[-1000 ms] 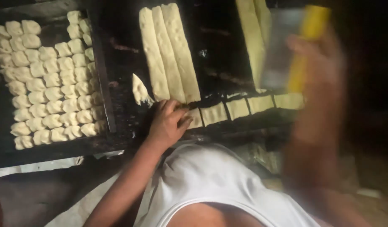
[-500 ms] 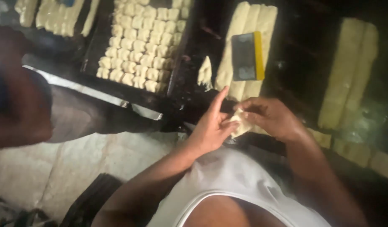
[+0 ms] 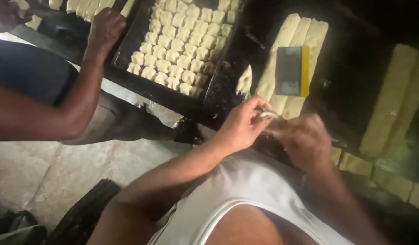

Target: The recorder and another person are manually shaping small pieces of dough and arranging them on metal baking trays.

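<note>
While we look down at our two hands, they meet at the edge of the dark table [image 3: 354, 68]. Our left hand [image 3: 240, 128] and our right hand [image 3: 304, 141] are close together, and a small bit of dough [image 3: 265, 115] sits between them. It is pinched at the fingertips of the left hand, and the right hand's fingers curl near it. The right hand is blurry, so we cannot tell if it holds the bit too.

Just above our hands lie long dough strips [image 3: 282, 63]. A scraper [image 3: 292, 71] with a yellow edge rests flat on top of them. A small lump [image 3: 244, 81] stands beside the strips, on the left. More strips [image 3: 391, 100] lie well apart on the right.

Up and to the left, a black tray [image 3: 127, 45] is full of small dough pieces [image 3: 182, 45] in rows. Another person's hand [image 3: 105, 27] rests on the tray's edge.
</note>
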